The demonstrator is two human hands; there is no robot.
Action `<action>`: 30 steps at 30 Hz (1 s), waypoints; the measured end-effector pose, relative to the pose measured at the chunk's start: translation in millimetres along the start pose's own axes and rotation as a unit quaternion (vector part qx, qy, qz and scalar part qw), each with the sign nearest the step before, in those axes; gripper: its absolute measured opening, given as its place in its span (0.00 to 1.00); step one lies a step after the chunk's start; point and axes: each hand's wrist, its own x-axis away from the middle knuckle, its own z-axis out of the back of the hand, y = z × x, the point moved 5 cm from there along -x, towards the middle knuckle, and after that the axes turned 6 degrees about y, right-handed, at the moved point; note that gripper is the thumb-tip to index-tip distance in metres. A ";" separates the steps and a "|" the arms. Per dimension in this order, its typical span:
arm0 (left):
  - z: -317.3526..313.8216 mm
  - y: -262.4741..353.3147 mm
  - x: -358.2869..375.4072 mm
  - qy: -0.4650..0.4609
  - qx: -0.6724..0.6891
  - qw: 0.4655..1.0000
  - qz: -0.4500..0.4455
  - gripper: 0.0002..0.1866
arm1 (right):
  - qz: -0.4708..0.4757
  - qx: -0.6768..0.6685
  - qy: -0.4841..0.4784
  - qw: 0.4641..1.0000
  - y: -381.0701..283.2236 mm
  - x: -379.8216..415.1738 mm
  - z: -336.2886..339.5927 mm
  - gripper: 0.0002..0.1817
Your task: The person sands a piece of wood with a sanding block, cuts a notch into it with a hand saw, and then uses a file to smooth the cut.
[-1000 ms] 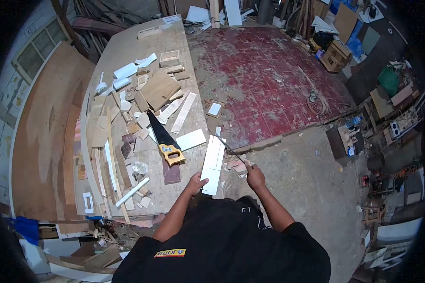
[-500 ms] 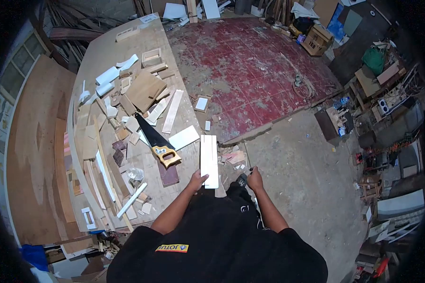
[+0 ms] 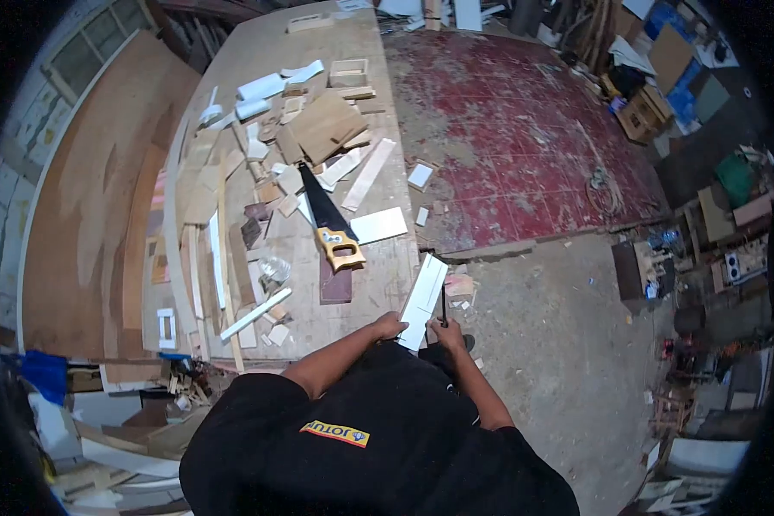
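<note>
— At the near corner of the desk (image 3: 232, 77), what is in the hands?

— From the head camera: the left hand (image 3: 390, 325) is clenched on the near end of a white board (image 3: 425, 299), which juts off the desk edge and tilts away to the right. Holding it at the end, by my reading, steadies it while the rest overhangs.

— And the other hand?

— The right hand (image 3: 449, 331) is just beside the board's right edge, its grip closed around a thin dark tool (image 3: 443, 305) that stands up alongside the board. Whether it is a pencil or a small blade is too small to tell. It lies close to the edge, probably so it can run along it.

— What lies around them?

— A handsaw (image 3: 328, 222) with a yellow handle rests flat near the board, handle toward the person, within easy reach. Beyond it are wood offcuts (image 3: 322, 129) and white strips. Off the desk to the right is a worn red floor (image 3: 525, 129).
</note>
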 end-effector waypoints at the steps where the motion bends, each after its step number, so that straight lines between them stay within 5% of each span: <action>1: -2.5 -3.4 -2.7 -0.003 -0.025 0.999 -0.029 0.26 | 0.004 0.001 -0.008 1.000 -16.9 0.8 0.5 0.26; 3: -4.0 -4.1 3.1 -0.003 -0.049 0.998 -0.050 0.24 | -0.124 -0.041 -0.104 0.986 -32.8 5.7 -9.5 0.25; 5: 5.4 14.5 29.6 -0.037 -0.188 0.981 0.012 0.27 | -0.084 -0.086 -0.073 0.990 -25.5 -0.1 -28.7 0.23; 11: 20.0 51.6 60.8 -0.039 -0.347 0.937 0.016 0.29 | -0.034 -0.120 -0.041 0.991 -31.1 -10.1 -31.2 0.20; 12: 19.5 55.4 63.6 -0.047 -0.349 0.936 0.012 0.29 | -0.041 -0.120 -0.035 0.991 -20.8 -17.6 -34.8 0.20; 14: 33.4 72.0 62.9 0.104 -0.344 0.931 -0.060 0.32 | -0.058 -0.078 -0.068 0.993 -8.3 -32.8 -42.1 0.19; 21: 39.0 85.9 31.7 0.126 -0.317 0.934 -0.107 0.34 | -0.071 -0.120 -0.088 0.986 -26.8 -45.0 -20.9 0.18; 27: 49.1 102.7 19.0 0.181 -0.311 0.930 -0.083 0.53 | -0.137 -0.110 -0.141 0.974 -31.7 -34.6 -11.2 0.22; 29: 49.1 109.3 13.8 0.098 -0.395 0.910 -0.078 0.69 | -0.122 -0.112 -0.150 0.975 -23.7 -37.4 -15.1 0.23; 30: 50.1 108.8 8.5 0.097 -0.396 0.910 -0.079 0.69 | -0.108 -0.106 -0.137 0.979 -25.9 -37.7 -14.1 0.21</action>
